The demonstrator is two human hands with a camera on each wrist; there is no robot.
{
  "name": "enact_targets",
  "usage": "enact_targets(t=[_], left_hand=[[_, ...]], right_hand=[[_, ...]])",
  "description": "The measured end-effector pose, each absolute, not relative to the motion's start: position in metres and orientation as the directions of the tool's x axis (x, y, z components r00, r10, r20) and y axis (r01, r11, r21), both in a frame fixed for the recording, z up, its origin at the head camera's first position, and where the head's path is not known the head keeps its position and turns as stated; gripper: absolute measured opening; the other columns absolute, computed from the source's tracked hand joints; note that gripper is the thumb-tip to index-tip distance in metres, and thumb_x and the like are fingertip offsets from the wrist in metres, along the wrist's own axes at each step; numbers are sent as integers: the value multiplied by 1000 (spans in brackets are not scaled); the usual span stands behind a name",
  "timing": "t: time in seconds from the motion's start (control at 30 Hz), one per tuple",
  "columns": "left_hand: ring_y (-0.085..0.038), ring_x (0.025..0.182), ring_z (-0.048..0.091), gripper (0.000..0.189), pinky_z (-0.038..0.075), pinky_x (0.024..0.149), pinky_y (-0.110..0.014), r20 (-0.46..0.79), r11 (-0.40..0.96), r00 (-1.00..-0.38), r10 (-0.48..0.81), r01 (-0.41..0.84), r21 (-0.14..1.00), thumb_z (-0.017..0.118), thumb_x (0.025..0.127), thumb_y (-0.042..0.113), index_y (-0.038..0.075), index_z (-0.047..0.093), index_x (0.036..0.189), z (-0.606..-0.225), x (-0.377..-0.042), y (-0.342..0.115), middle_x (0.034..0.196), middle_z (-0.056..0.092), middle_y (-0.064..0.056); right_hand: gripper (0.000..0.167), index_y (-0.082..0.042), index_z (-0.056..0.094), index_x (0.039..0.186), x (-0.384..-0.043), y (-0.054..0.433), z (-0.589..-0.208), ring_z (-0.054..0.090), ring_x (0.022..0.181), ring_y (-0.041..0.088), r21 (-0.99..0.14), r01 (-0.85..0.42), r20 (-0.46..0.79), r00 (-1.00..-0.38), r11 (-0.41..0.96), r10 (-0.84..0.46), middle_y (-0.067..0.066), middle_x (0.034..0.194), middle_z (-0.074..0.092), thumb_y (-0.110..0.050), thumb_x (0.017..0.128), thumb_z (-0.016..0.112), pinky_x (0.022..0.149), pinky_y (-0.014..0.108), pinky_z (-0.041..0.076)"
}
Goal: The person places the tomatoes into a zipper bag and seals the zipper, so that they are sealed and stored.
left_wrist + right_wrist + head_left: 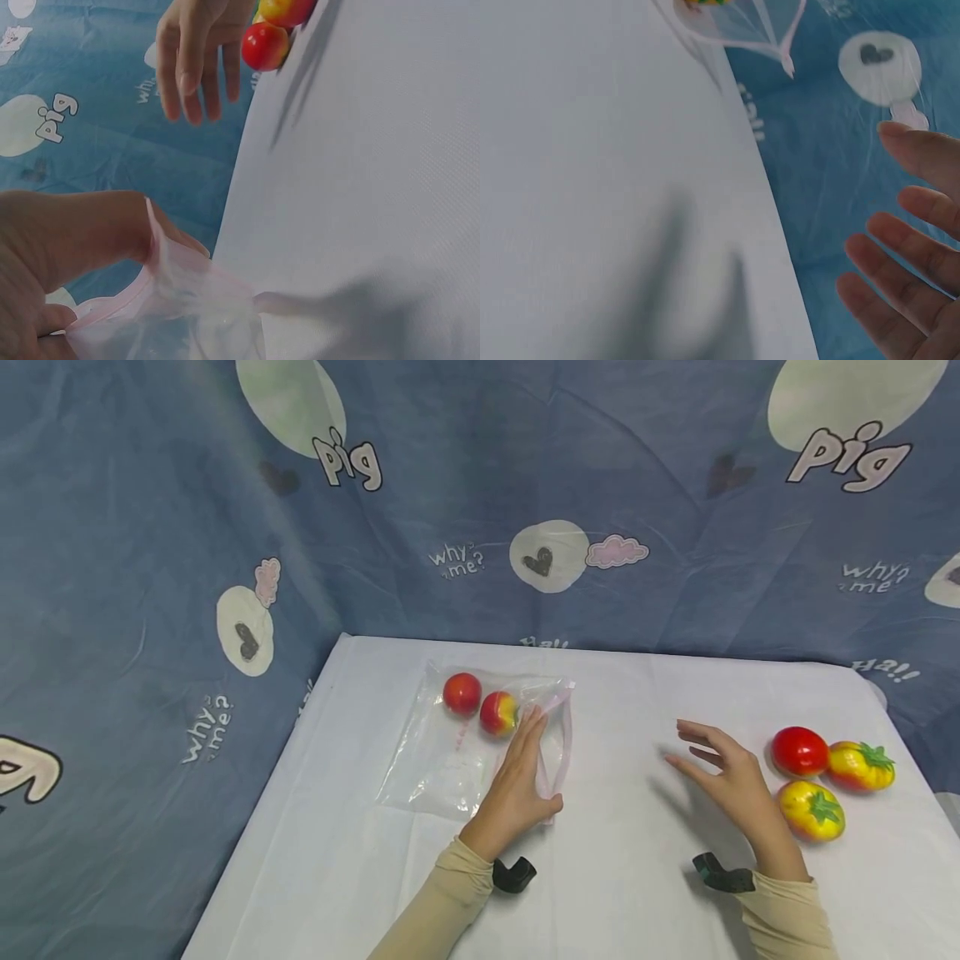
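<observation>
A clear zip bag (pixel 442 777) with a pinkish rim lies on the white table, two toy fruits inside: a red one (pixel 462 693) and a red-and-yellow one (pixel 498 714). My left hand (pixel 513 785) holds the bag at its mouth, long fingers stretched over the plastic and thumb spread. In the left wrist view, the rim (pixel 120 300) spans between thumb and fingers. My right hand (pixel 723 785) hovers empty over the table, fingers loosely bent. Close by it lie a shiny red fruit (pixel 799 752) and two yellow-red fruits (pixel 861 767) with green leafy tops.
The white-covered table (pixel 622 877) ends at the back against a blue printed curtain (pixel 465 460), which also hangs along the left side. Dark wrist devices (pixel 513 875) sit at both cuffs. A strip of white cloth lies between the bag and the loose fruits.
</observation>
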State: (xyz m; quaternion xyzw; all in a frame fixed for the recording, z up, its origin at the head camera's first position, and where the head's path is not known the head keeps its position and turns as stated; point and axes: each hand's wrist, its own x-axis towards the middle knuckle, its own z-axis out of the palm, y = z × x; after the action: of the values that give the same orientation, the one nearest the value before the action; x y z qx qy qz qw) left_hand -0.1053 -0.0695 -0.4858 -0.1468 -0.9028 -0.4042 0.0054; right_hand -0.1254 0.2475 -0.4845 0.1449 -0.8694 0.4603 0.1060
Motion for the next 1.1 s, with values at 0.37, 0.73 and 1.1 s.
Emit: enact_targets(t=[0.37, 0.73, 1.1], left_hand=[[-19, 163, 11, 117, 24, 130, -39, 114, 631, -958, 265, 261, 731, 88, 69, 5, 11, 21, 164, -485, -106, -68, 175, 13, -1], [-18, 163, 10, 117, 24, 131, -38, 90, 633, -961, 263, 243, 735, 88, 70, 5, 11, 20, 165, -483, -105, -67, 175, 14, -1], [-15, 163, 10, 117, 24, 130, -38, 74, 650, -964, 254, 227, 726, 88, 70, 6, 13, 19, 165, -485, -105, -67, 175, 14, 0]], right_hand=[[57, -3, 61, 139, -105, 291, -486, 55, 115, -20, -793, -223, 240, -970, 567, -46, -34, 126, 56, -4, 86, 81, 92, -2, 43], [58, -3, 60, 142, -85, 318, -481, 61, 109, -18, -851, -104, 201, -970, 514, 136, -31, 122, 63, 2, 87, 78, 87, 0, 49], [61, -14, 61, 144, -74, 337, -475, 57, 127, -9, -867, 180, 83, -867, 464, 491, -19, 138, 64, 1, 88, 77, 97, -2, 41]])
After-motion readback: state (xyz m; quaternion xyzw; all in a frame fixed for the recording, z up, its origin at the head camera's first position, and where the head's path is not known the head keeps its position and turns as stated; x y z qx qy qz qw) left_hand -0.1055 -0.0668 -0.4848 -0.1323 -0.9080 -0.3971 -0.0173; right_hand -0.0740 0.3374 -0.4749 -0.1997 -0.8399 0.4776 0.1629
